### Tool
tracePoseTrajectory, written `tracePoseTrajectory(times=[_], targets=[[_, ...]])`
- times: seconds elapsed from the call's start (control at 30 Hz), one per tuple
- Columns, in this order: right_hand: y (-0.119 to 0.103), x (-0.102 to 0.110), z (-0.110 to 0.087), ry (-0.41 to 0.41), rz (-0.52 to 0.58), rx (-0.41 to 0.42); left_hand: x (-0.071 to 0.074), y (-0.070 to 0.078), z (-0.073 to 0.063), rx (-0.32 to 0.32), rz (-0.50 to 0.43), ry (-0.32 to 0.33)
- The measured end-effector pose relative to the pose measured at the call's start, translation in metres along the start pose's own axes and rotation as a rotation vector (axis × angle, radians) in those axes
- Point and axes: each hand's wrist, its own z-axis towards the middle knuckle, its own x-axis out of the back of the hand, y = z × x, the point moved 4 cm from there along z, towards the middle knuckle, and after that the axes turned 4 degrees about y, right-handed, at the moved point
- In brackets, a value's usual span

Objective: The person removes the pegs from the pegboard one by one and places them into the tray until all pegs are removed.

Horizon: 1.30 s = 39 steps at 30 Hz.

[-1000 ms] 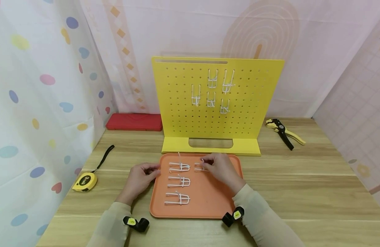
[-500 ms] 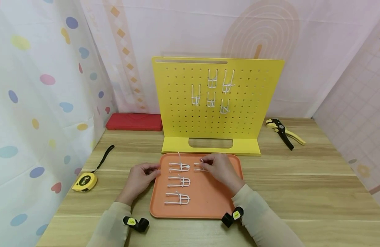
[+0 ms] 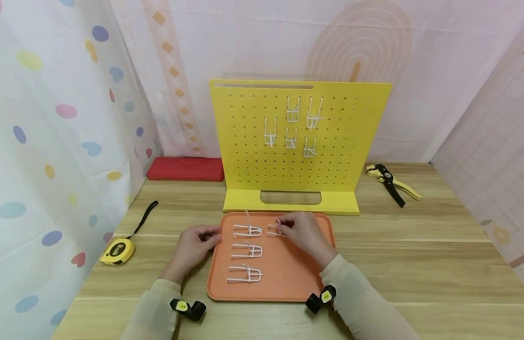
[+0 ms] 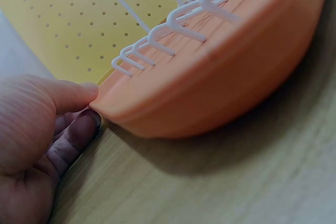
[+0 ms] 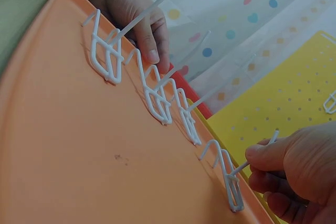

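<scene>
Pegboard (image 3: 283, 175) stands behind the orange tray (image 3: 289, 276); three hooks (image 3: 250, 274) lie left. My right hand (image 3: 306, 236) pinches a fourth hook (image 5: 230, 177) at its fingertips, left hand (image 3: 193, 245) the rim.

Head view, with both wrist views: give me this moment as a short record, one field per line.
Left hand: pinches the left rim of the orange tray
Right hand: pinches the prong of one white wire hook
Also in tray: three more hooks, in a column at left
Pegboard: yellow, upright, five hooks mounted
Far left: tape measure, red case
Far right: yellow-and-black hand tool
</scene>
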Motion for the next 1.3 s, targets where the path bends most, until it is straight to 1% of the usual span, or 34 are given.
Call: tracePoseTrajectory(times=[0.4, 0.63, 0.87, 1.13, 1.3], targets=[[0.0000, 0.0001, -0.0008, -0.002, -0.010, 0.007, 0.0000, -0.0003, 0.0001, -0.012, 0.000, 0.008], [-0.0001, 0.0000, 0.0004, 0.014, -0.019, 0.037, 0.0006, 0.0012, -0.0009, -0.026, 0.001, 0.013], [0.0001, -0.0007, 0.0009, 0.004, -0.031, 0.059, 0.0012, 0.0017, -0.0005, -0.026, 0.000, 0.016], [0.0001, 0.0001, 0.0005, 0.006, -0.022, 0.031, 0.0007, 0.0008, -0.0001, -0.016, 0.007, 0.011], [-0.0013, 0.0013, 0.0002, 0.003, -0.017, 0.028, 0.0004, 0.0001, -0.0003, -0.024, 0.009, 0.009]])
